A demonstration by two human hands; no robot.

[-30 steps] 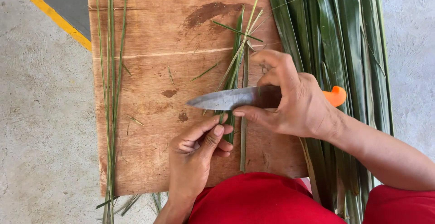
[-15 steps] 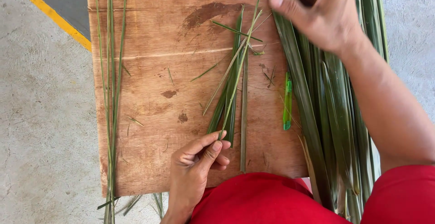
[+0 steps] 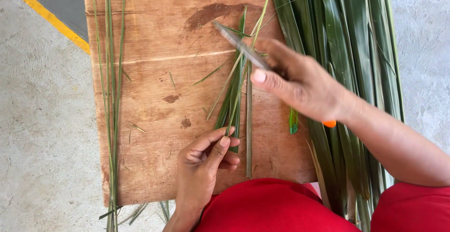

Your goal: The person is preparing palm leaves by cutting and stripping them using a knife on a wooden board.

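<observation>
A knife (image 3: 241,46) with a grey blade, blurred, slants up and away from the right hand (image 3: 300,84) that grips it; an orange handle tip shows beneath that wrist. The green leaf strip (image 3: 233,98) lies lengthwise, its near end pinched by the left hand (image 3: 204,166).

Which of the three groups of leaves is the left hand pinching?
The middle bunch of leaf strips on the board, held by the left hand, unlike the thin ribs or the big leaves.
</observation>
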